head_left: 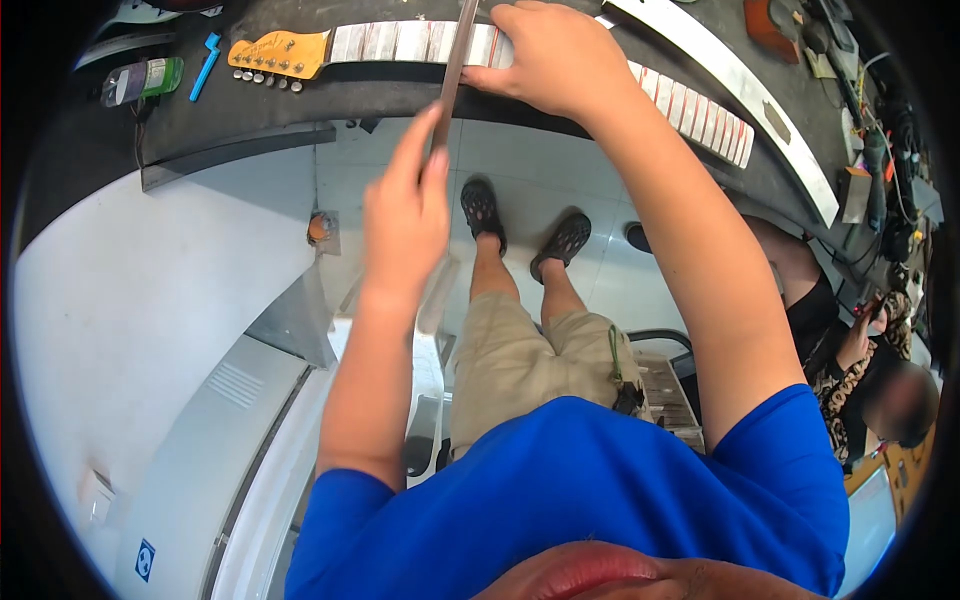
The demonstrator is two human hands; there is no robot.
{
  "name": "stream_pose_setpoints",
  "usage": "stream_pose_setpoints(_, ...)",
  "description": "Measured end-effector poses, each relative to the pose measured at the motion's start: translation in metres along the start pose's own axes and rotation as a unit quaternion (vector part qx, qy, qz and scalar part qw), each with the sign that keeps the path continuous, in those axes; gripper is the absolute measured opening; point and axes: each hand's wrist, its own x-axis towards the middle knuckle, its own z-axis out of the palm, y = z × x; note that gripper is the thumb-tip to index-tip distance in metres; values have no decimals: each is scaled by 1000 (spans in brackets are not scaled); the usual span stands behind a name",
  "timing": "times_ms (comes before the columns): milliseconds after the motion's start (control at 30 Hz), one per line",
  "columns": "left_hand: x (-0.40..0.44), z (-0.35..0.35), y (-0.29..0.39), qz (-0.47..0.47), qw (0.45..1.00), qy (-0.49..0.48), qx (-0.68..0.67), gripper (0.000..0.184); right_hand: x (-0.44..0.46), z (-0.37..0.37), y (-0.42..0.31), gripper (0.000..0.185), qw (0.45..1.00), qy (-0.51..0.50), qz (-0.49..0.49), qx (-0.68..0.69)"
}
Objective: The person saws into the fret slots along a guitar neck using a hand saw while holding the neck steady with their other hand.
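Note:
A guitar neck (400,42) lies across the dark workbench, its fretboard covered in whitish tape with reddish lines at the frets. Its tan headstock (280,53) with metal tuners points left. My left hand (405,215) is closed around the lower end of a long, narrow file-like bar (457,75), which crosses the fretboard at a steep angle. Just right of the bar, my right hand (560,55) grips the neck, thumb at the near edge and fingers toward the far edge. Part of the fretboard is hidden under that hand.
Behind the neck lies a long white curved-looking strip (740,95). A blue string winder (205,68) and a green-labelled bottle (143,80) are at left. Tools and cables (875,150) crowd the right side. Another person (860,370) sits at lower right.

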Motion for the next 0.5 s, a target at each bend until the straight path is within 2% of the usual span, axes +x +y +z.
stream_pose_setpoints(67, 48, 13, 13, 39, 999, 18, 22, 41, 2, 3, 4, 48, 1000, 1, -12, -4)
stream_pose_setpoints(167, 37, 15, 13, 49, 998, 36, 26, 41, 3, -2, 1, 46, 1000, -23, 7, -14)
stream_pose_setpoints(267, -60, 0, -30, 47, 998, 25, 36, 46, 0, -13, -4, 45, 1000, -14, 4, 9)
stream_pose_setpoints(367, -66, -2, -34, 68, 995, 21, 63, 49, 3, 0, 3, 42, 1000, 0, -2, -15)
stream_pose_setpoints(500, 37, 16, 5, 128, 987, 62, 73, 39, 5, 1, -2, 42, 1000, 13, 4, -7)
